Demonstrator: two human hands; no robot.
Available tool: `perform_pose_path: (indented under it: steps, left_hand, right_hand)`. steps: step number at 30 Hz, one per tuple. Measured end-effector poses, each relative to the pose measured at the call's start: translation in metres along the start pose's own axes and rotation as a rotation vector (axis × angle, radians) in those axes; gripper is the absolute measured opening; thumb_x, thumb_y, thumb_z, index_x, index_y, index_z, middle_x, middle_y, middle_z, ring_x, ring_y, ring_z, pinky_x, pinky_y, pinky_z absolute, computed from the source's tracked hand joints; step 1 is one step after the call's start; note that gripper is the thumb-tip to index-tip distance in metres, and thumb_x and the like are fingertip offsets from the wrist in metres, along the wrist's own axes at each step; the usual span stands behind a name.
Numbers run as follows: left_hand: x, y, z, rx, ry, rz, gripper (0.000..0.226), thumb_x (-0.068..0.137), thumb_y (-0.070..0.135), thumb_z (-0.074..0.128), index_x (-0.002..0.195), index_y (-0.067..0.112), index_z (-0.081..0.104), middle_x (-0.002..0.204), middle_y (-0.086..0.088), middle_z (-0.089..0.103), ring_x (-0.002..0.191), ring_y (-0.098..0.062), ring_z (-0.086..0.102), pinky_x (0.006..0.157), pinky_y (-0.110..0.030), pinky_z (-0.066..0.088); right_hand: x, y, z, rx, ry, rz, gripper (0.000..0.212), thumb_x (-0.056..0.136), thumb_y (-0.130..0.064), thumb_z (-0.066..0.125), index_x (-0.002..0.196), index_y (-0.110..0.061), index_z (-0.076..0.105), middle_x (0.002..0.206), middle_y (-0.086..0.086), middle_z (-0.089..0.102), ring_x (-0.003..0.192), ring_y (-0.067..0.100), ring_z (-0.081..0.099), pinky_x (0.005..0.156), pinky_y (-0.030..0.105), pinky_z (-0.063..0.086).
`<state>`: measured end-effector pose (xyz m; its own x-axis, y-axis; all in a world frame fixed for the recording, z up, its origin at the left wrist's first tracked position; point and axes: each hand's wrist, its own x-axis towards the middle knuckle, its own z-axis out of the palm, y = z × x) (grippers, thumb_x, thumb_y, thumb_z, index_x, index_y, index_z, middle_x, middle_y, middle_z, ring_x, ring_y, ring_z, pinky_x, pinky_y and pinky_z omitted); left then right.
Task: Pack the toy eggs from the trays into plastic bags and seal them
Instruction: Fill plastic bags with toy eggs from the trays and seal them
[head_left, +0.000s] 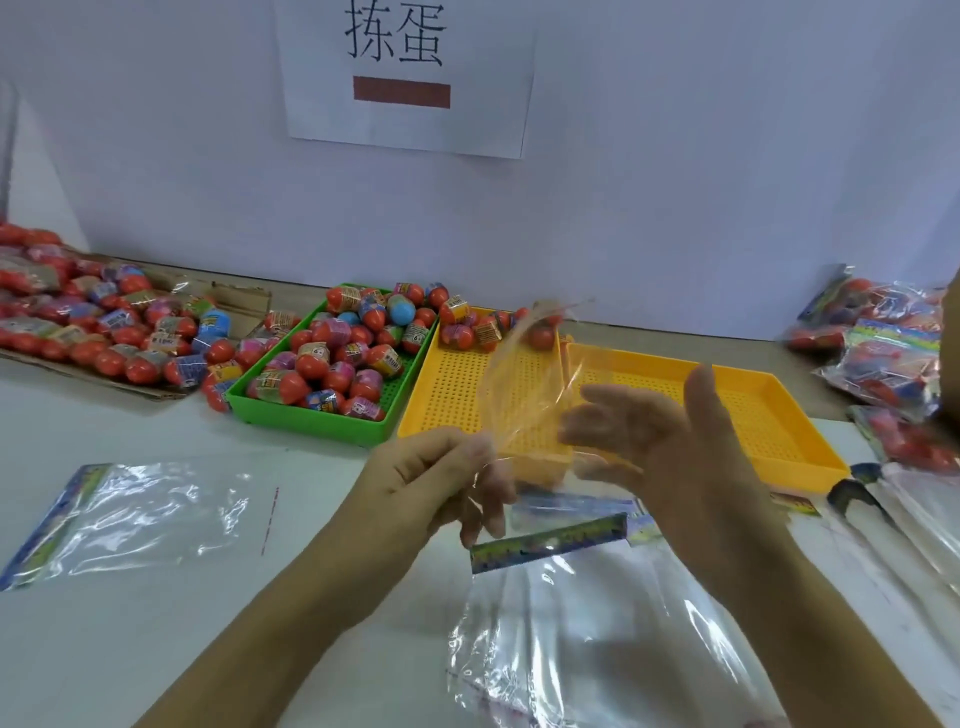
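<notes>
The bag (524, 379) you hold is thin, clear and floppy. It weighs almost nothing and looks slippery, so it may slide or stick shut. Take it by the top edge, one side in each hand, to pull the mouth open.

Your left hand (441, 483) is up over the near middle of the surface (156, 649), with thumb and fingers curled and pinching the bag's lower edge. Your right hand (670, 447) is just beside it, palm turned to the left. Its fingers are straight and spread behind the plastic. They are blurry, so I cannot tell if they are touching it.

The eggs (332, 358) are hard, smooth and round, so they may roll away. Most sit in the green tray (311, 423) at the far left. A few lie at the far end of the yellow tray (452, 384) next to it. The other yellow tray (769, 415) holds none. More bags (597, 623) lie flat under your arms.
</notes>
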<state>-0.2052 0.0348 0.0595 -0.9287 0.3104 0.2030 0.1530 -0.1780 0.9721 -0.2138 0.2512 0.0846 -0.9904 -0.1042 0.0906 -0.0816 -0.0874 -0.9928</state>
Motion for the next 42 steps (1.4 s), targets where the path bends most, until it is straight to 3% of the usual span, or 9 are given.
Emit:
perform_pose_path:
  steps: [2,6,9,13,19,24,27,35,42]
  left_hand:
    - [0.000,0.002,0.003,-0.098,0.011,-0.059,0.032,0.086,0.046,0.062,0.073,0.019,0.073,0.066,-0.008,0.066,0.057,-0.018,0.063,0.052,-0.023,0.049]
    - [0.002,0.002,0.008,-0.156,0.045,-0.148,0.033,0.079,0.050,0.068,0.066,0.021,0.072,0.064,-0.010,0.068,0.050,-0.021,0.063,0.048,-0.026,0.051]
    - [0.006,0.000,0.007,-0.267,0.093,-0.173,0.039,0.071,0.058,0.067,0.072,0.019,0.073,0.071,-0.012,0.066,0.050,-0.025,0.061,0.046,-0.032,0.052]
    - [0.006,-0.002,0.003,-0.175,0.116,-0.133,0.039,0.069,0.051,0.068,0.085,0.019,0.080,0.082,-0.007,0.072,0.070,-0.021,0.068,0.055,-0.032,0.056]
    - [0.004,-0.003,-0.001,-0.152,0.178,-0.062,0.021,0.069,0.030,0.076,0.077,0.010,0.078,0.077,-0.012,0.070,0.068,-0.018,0.067,0.048,-0.029,0.054]
    - [0.004,0.001,-0.005,-0.180,0.157,-0.057,0.017,0.069,0.027,0.075,0.073,0.011,0.077,0.073,-0.010,0.068,0.064,-0.018,0.065,0.042,-0.026,0.051]
    - [0.002,0.000,-0.007,-0.094,0.059,-0.058,0.015,0.077,0.024,0.079,0.078,0.009,0.078,0.074,-0.011,0.070,0.065,-0.019,0.066,0.043,-0.027,0.052]
    - [0.000,-0.008,-0.008,0.044,0.011,0.002,0.023,0.074,0.034,0.079,0.092,0.019,0.077,0.067,-0.004,0.060,0.053,-0.016,0.052,0.052,-0.023,0.048]
    - [-0.002,0.001,-0.008,-0.095,-0.040,-0.051,0.029,0.069,0.028,0.075,0.097,0.019,0.079,0.061,-0.006,0.048,0.051,-0.014,0.039,0.050,-0.021,0.034]
  right_hand:
    - [-0.003,0.003,0.005,-0.037,-0.098,0.036,0.085,0.058,-0.080,0.070,0.118,-0.021,0.066,0.103,0.010,0.075,0.090,0.022,0.073,0.063,0.029,0.055]
    - [-0.007,0.010,0.012,-0.032,-0.075,-0.033,0.027,0.071,-0.028,0.078,0.089,-0.008,0.074,0.071,0.010,0.069,0.058,0.017,0.059,0.046,0.021,0.040]
    - [-0.008,0.010,0.011,-0.021,-0.066,-0.035,0.015,0.072,-0.019,0.074,0.083,-0.009,0.076,0.060,0.007,0.061,0.050,0.014,0.052,0.043,0.021,0.034]
    - [-0.012,0.010,0.018,-0.092,-0.180,0.071,0.042,0.085,0.004,0.066,0.117,-0.024,0.066,0.064,0.006,0.068,0.045,0.009,0.046,0.044,0.016,0.036]
    - [-0.012,0.010,0.022,-0.097,-0.192,0.107,0.057,0.082,-0.001,0.074,0.129,-0.027,0.055,0.067,0.010,0.070,0.044,0.008,0.042,0.044,0.016,0.036]
    - [-0.011,0.009,0.024,-0.108,-0.096,0.035,0.036,0.075,-0.051,0.071,0.103,-0.028,0.074,0.075,0.011,0.069,0.063,0.013,0.058,0.049,0.020,0.039]
    - [-0.008,0.008,0.020,-0.116,-0.025,0.038,0.054,0.067,-0.070,0.059,0.095,-0.028,0.078,0.100,-0.002,0.075,0.085,0.012,0.069,0.056,0.024,0.049]
    - [-0.011,0.000,0.014,-0.088,-0.218,0.020,0.068,0.060,-0.077,0.071,0.094,-0.019,0.079,0.093,0.012,0.076,0.084,0.023,0.072,0.061,0.026,0.054]
    - [-0.019,0.004,0.021,-0.144,-0.242,-0.313,0.011,0.073,-0.025,0.076,0.082,-0.019,0.079,0.110,0.004,0.070,0.107,0.025,0.066,0.079,0.030,0.054]
